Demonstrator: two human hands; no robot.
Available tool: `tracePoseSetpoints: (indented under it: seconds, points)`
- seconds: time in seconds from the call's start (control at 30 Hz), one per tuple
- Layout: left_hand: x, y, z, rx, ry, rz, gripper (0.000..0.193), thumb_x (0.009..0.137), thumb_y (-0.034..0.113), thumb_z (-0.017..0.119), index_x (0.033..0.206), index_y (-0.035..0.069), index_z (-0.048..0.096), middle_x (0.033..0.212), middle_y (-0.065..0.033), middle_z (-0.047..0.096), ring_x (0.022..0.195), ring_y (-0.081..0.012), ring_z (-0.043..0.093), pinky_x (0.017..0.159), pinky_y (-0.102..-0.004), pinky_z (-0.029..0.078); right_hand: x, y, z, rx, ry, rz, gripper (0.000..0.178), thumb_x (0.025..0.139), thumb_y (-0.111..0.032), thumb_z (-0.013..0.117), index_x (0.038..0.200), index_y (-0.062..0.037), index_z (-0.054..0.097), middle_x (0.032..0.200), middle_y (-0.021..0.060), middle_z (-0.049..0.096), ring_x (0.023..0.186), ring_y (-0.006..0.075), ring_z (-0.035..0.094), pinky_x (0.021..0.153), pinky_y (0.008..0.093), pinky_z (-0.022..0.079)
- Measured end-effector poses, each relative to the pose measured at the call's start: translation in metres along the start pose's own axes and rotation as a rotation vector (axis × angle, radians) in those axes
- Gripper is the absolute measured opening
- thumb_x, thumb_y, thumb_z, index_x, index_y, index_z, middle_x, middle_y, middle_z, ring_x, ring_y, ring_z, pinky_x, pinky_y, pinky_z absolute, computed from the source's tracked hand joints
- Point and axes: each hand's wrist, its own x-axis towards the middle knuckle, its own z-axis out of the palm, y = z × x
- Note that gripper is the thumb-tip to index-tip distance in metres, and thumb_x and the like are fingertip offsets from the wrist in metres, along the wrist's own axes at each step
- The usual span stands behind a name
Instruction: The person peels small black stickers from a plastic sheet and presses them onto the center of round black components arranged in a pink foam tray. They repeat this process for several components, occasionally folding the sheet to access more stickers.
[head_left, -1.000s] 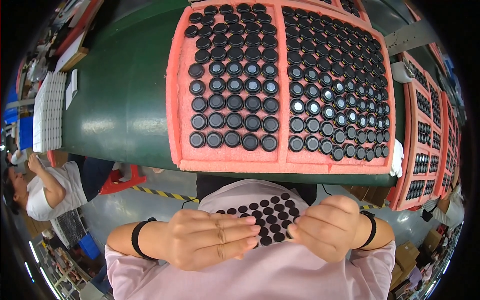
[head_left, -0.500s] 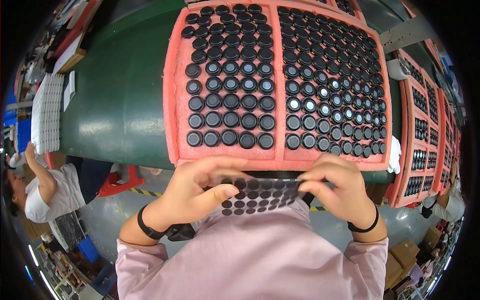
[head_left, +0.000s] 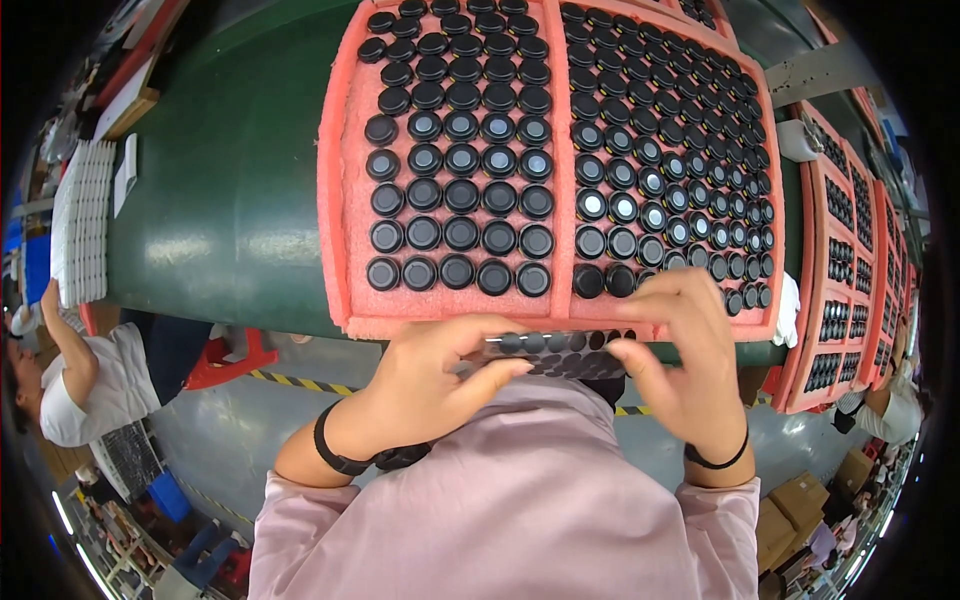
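While left hand (head_left: 425,372) pinches dotted sheet (head_left: 568,358), right hand (head_left: 702,375) gaping, two caps (head_left: 619,280) at tray's near edge (head_left: 375,325) look covered, neighbours (head_left: 535,278) bare.

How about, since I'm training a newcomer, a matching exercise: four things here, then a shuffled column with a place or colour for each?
Things:
1. dotted sheet
2. foam tray
3. table
4. cartons

Places or colours:
A. green
B. brown
C. in the left hand
D. pink

Pairs: 1-C, 2-D, 3-A, 4-B
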Motion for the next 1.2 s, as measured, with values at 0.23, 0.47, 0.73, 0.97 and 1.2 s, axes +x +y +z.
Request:
tracePoseSetpoints:
  seconds: [0.23, 0.47, 0.73, 0.97, 1.2]
  points:
    - [0.007, 0.004, 0.009, 0.282, 0.036, 0.300, 0.028, 0.081, 0.005, 0.079, 0.107, 0.000, 0.070, 0.088, -0.0141, 0.074, 0.070, -0.0258, 0.072, 0.062, -0.0335, 0.057, 0.012, -0.024, 0.021, 0.173, -0.007, -0.115, 0.030, 0.073, -0.011, 0.084, 0.098, -0.0059, 0.069, 0.093, 0.0079, 0.064, 0.085, 0.0284, 0.061, 0.079, 0.0407, 0.047]
    - [0.007, 0.006, 0.011, 0.352, 0.051, 0.435, 0.027, 0.078, 0.006, 0.081, 0.101, -0.002, 0.070, 0.084, -0.0125, 0.074, 0.067, -0.0267, 0.071, 0.059, -0.0326, 0.055, 0.010, -0.025, 0.025, 0.168, 0.025, -0.156, 0.023, 0.070, -0.010, 0.084, 0.088, -0.0066, 0.069, 0.088, 0.0064, 0.065, 0.080, 0.0280, 0.061, 0.073, 0.0397, 0.046]
    - [0.006, 0.009, 0.008, 0.478, 0.006, 0.460, 0.031, 0.071, 0.002, 0.080, 0.099, -0.003, 0.069, 0.084, -0.0130, 0.074, 0.064, -0.0262, 0.071, 0.055, -0.0330, 0.054, 0.011, -0.030, 0.021, 0.097, 0.001, -0.154, 0.023, 0.069, -0.009, 0.084, 0.086, -0.0071, 0.068, 0.086, 0.0051, 0.066, 0.077, 0.0268, 0.062, 0.071, 0.0380, 0.045]
    - [0.009, 0.004, 0.015, 0.437, 0.092, 0.605, 0.031, 0.069, -0.001, 0.077, 0.098, -0.004, 0.066, 0.087, -0.0140, 0.075, 0.066, -0.0268, 0.072, 0.052, -0.0328, 0.055, 0.007, -0.034, 0.017, 0.106, -0.020, -0.124, 0.025, 0.069, -0.008, 0.084, 0.087, -0.0074, 0.066, 0.086, 0.0054, 0.066, 0.077, 0.0266, 0.062, 0.071, 0.0378, 0.045]
    - [0.007, 0.006, 0.013, 0.469, 0.080, 0.632, 0.027, 0.073, 0.001, 0.074, 0.098, -0.004, 0.065, 0.089, -0.0133, 0.075, 0.069, -0.0244, 0.073, 0.054, -0.0314, 0.056, 0.006, -0.040, 0.014, 0.066, -0.044, -0.121, 0.026, 0.069, -0.007, 0.083, 0.088, -0.0078, 0.065, 0.089, 0.0054, 0.066, 0.078, 0.0268, 0.061, 0.072, 0.0383, 0.045]
